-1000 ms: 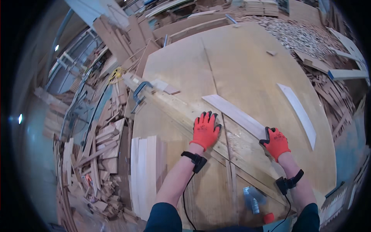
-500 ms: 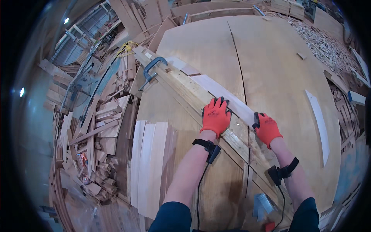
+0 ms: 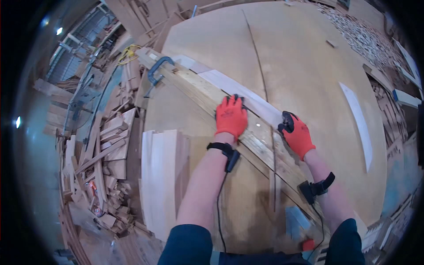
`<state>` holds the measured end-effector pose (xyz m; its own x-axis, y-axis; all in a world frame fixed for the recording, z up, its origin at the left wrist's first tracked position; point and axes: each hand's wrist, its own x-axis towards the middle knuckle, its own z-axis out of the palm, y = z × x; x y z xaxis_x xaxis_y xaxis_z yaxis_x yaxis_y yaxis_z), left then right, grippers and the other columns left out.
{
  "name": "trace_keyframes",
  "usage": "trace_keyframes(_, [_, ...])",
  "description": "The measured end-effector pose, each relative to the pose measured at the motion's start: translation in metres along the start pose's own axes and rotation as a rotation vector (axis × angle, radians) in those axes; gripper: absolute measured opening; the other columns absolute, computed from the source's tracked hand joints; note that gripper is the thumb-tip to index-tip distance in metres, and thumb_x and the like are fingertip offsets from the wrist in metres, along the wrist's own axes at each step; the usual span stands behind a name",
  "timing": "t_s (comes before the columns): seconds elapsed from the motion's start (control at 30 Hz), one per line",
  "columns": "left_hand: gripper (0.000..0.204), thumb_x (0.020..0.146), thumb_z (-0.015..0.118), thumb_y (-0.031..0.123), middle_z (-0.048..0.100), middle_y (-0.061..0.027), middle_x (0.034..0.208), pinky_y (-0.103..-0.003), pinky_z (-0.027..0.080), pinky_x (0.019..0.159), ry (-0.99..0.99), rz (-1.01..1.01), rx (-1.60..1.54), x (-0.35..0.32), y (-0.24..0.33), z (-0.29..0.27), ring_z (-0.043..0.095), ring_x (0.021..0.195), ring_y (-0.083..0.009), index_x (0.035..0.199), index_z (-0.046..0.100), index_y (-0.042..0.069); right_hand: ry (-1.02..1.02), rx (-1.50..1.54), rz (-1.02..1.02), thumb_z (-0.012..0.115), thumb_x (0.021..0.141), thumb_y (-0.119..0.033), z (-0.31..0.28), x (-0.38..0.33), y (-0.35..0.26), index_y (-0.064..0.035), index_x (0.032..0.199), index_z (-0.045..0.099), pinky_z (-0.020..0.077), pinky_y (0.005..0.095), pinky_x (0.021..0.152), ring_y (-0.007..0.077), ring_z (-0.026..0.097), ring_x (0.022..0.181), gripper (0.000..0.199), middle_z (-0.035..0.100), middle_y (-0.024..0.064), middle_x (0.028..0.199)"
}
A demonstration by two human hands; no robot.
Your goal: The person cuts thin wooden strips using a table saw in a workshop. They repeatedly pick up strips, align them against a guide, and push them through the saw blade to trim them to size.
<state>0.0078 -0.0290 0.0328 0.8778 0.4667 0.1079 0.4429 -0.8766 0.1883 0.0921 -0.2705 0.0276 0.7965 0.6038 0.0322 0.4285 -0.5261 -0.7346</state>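
The long wooden beam (image 3: 207,99) runs diagonally across the plywood table (image 3: 304,66), from the far left corner down toward my right elbow; a pale thin strip (image 3: 245,95) lies along its far edge, touching it. My left hand (image 3: 230,117), in an orange glove, lies flat on the beam with the fingers stretched out and close together, the fingertips reaching the pale strip; it presses down and grips nothing. My right hand (image 3: 298,134), also gloved in orange, sits just beside the beam's far edge where the pale strip ends; its fingers are curled, the dark fingertips bent onto the wood, but whether they pinch anything I cannot tell. Each wrist wears a black strap with a small box and a cable. At the far end a blue clamp (image 3: 157,70) bites the beam near the table's corner; a yellow cord (image 3: 128,53) lies just beyond it. To my left a stack of pale boards (image 3: 161,176) rests on the table edge; a second pale strip (image 3: 357,123) lies well apart on the right; offcuts (image 3: 101,168) are heaped below on the left.
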Motion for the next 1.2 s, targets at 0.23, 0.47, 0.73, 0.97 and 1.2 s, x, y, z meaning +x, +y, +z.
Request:
trace_keyframes(0.23, [0.051, 0.096, 0.050, 0.033, 0.049, -0.0119, 0.151, -0.047, 0.029, 0.116, -0.018, -0.019, 0.009, 0.039, -0.008, 0.002, 0.039, 0.141, -0.0374, 0.139, 0.058, 0.007, -0.005, 0.012, 0.110, 0.072, 0.085, -0.021, -0.046, -0.061, 0.013, -0.0047, 0.120, 0.066, 0.0520, 0.0422, 0.091, 0.0347, 0.064, 0.105, 0.039, 0.066, 0.0167, 0.115])
trace_keyframes(0.47, [0.051, 0.095, 0.051, 0.033, 0.048, -0.0105, 0.152, -0.048, 0.029, 0.115, -0.021, -0.016, 0.016, 0.098, -0.023, 0.012, 0.038, 0.142, -0.0362, 0.139, 0.058, 0.008, 0.049, -0.199, 0.070, 0.074, 0.082, -0.027, -0.038, -0.039, 0.018, -0.0078, 0.124, 0.064, 0.0445, 0.0468, 0.100, 0.0351, 0.054, 0.117, 0.047, 0.060, 0.0143, 0.125])
trace_keyframes(0.73, [0.052, 0.097, 0.048, 0.036, 0.047, -0.0097, 0.153, -0.047, 0.029, 0.116, -0.045, -0.016, 0.028, 0.203, -0.033, 0.026, 0.037, 0.143, -0.0364, 0.140, 0.057, 0.008, 0.127, -0.273, 0.163, 0.077, 0.080, -0.031, -0.039, 0.063, 0.013, -0.0105, 0.119, 0.066, 0.0457, 0.0473, 0.097, 0.0353, 0.054, 0.115, 0.046, 0.061, 0.0137, 0.119])
trace_keyframes(0.97, [0.052, 0.098, 0.048, 0.035, 0.045, -0.0136, 0.154, -0.051, 0.027, 0.116, -0.069, -0.001, 0.009, 0.307, -0.042, 0.036, 0.036, 0.143, -0.0385, 0.141, 0.054, 0.007, 0.165, -0.255, 0.239, 0.081, 0.077, -0.032, -0.042, 0.170, 0.021, -0.0092, 0.111, 0.069, 0.0468, 0.0470, 0.095, 0.0356, 0.056, 0.109, 0.043, 0.062, 0.0138, 0.113])
trace_keyframes(1.2, [0.049, 0.099, 0.047, 0.035, 0.046, -0.0152, 0.153, -0.053, 0.026, 0.115, -0.047, 0.002, -0.001, 0.389, -0.055, 0.050, 0.036, 0.143, -0.0388, 0.139, 0.055, 0.007, 0.185, -0.273, 0.208, 0.081, 0.077, -0.034, -0.038, 0.255, 0.036, -0.0085, 0.109, 0.070, 0.0486, 0.0469, 0.092, 0.0364, 0.058, 0.106, 0.042, 0.064, 0.0146, 0.111])
